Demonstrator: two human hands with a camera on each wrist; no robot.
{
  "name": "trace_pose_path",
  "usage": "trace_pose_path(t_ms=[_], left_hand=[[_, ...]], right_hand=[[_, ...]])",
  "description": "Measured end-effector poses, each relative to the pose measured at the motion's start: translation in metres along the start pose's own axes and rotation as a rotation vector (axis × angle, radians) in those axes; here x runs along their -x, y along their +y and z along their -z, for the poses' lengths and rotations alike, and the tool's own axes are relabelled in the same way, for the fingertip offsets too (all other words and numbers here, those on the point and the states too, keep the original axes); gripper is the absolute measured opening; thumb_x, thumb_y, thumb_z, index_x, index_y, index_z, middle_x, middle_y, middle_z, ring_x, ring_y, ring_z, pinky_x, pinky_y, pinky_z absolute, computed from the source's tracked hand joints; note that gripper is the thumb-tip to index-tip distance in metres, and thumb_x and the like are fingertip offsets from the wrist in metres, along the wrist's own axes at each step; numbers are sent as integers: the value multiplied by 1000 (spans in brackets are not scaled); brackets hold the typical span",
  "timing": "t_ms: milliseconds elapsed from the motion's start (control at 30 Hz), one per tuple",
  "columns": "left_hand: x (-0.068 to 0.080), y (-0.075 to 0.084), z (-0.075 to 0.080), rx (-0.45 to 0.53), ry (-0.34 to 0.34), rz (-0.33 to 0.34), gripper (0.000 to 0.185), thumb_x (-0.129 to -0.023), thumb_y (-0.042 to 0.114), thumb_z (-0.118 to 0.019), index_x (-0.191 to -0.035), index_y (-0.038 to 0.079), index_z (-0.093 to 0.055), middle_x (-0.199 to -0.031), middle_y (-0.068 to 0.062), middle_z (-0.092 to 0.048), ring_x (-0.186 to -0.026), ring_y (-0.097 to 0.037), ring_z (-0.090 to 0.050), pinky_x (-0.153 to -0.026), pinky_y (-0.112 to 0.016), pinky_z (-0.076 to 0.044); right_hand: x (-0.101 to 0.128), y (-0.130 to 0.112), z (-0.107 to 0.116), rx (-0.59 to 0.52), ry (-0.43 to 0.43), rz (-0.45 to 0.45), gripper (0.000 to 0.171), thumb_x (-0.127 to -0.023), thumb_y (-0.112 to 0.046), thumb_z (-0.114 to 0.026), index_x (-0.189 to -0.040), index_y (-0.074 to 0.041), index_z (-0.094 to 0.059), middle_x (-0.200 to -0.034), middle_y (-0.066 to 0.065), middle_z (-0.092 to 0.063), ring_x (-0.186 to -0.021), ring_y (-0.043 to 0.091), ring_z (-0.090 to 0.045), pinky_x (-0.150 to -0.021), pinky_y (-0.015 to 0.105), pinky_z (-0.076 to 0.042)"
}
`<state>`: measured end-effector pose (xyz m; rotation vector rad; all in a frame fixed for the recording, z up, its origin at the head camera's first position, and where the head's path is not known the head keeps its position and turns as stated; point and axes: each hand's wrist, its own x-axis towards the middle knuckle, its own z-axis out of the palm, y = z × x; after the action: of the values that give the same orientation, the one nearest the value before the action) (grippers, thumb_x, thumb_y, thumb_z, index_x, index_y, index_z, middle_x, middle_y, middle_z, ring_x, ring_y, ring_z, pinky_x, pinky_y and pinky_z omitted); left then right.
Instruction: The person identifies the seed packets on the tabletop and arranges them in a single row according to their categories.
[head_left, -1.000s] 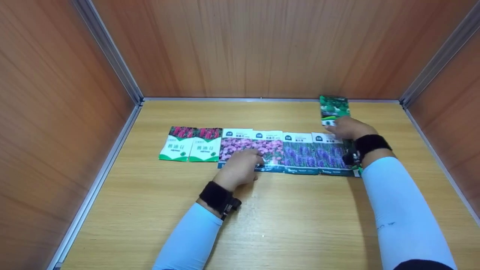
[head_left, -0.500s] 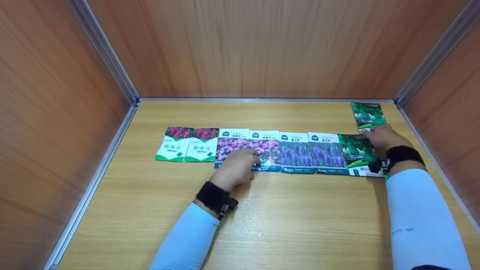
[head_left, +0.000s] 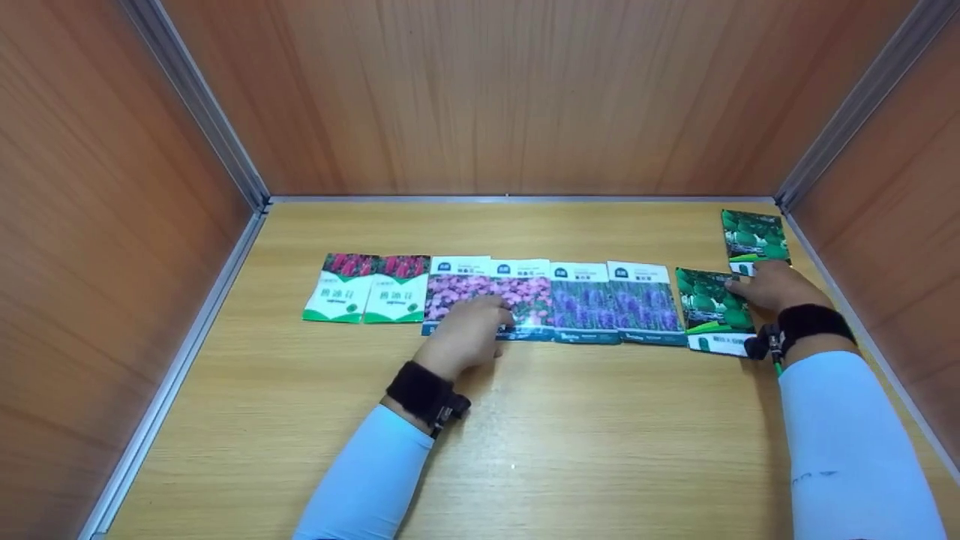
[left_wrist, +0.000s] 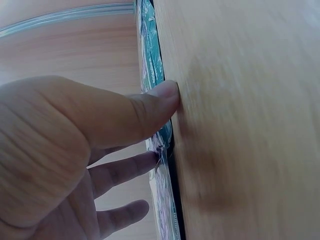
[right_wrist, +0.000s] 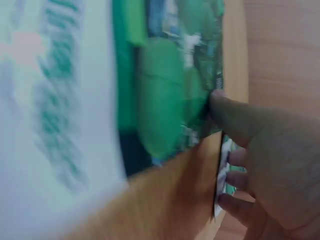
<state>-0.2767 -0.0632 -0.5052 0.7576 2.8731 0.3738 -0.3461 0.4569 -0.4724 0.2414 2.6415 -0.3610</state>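
Observation:
Seed packets lie in a row in the head view. My left hand (head_left: 465, 337) rests on the pink-flower packets (head_left: 529, 289), fingers loosely extended; in the left wrist view its thumb (left_wrist: 165, 92) is at their front edge. At the row's right end lies a green vegetable seed packet (head_left: 712, 300), tilted slightly, with a narrow gap beside the purple-flower packets (head_left: 645, 300). My right hand (head_left: 784, 289) has its thumb (right_wrist: 227, 112) at that packet's right edge, while its other fingers touch the lower edge of a second green packet (head_left: 754, 232) further back.
Two red-flower packets (head_left: 397, 292) form the row's left end. A wooden back wall (head_left: 510, 97) and side walls (head_left: 900, 225) with metal edging enclose the tabletop (head_left: 600, 435). The back green packet lies against the right edging.
My right hand has moved right, taking the back green packet with it to the right edge. The front green packet has shifted slightly away from the purple ones. My left hand stays in place.

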Motion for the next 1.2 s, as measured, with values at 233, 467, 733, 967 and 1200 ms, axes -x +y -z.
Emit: trace_pose_path(t_ms=[233, 467, 733, 967, 1200], left_hand=[[0, 0, 2, 13, -23, 14, 43, -97, 10, -89, -138, 20, -82, -152, -4, -70, -144, -30, -65, -127, -55, -52], [0, 2, 3, 27, -23, 15, 44, -97, 10, -88, -140, 19, -81, -159, -6, -67, -150, -32, -61, -132, -57, -48], [-1, -2, 2, 3, -7, -5, 43, -96, 9, -89, -138, 18, -82, -153, -5, -71, -147, -30, -64, -129, -57, -51], [0, -4, 1, 9, 2, -4, 42, -96, 9, -89, -137, 18, -82, -148, -4, -72, -141, -30, -66, -126, -54, -54], [-1, -1, 1, 17, -14, 2, 42, -97, 9, -88, -137, 18, -82, -151, -5, -71, -143, -30, -65, -128, -55, -52]], right_hand=[[-9, -15, -5, 23, 33, -76, 98, -119, -59, -44, -161, 28, -30, -158, 54, -34, -130, 59, -49, -121, 72, -50], [-15, -6, -1, -33, 12, -98, 107, -117, -72, -22, -169, 22, -16, -172, 51, -18, -155, 68, -32, -135, 78, -30], [-12, 27, -6, -16, 74, -54, 100, -119, -64, -31, -167, 23, -22, -169, 52, -24, -158, 70, -28, -132, 79, -32], [9, 29, -14, 8, 120, -7, 87, -116, -56, -56, -164, 16, -41, -162, 50, -39, -150, 70, -38, -124, 83, -39], [19, 42, -17, -46, 22, -1, 87, -117, -60, -50, -170, 8, -36, -169, 50, -30, -155, 73, -27, -127, 87, -31]])
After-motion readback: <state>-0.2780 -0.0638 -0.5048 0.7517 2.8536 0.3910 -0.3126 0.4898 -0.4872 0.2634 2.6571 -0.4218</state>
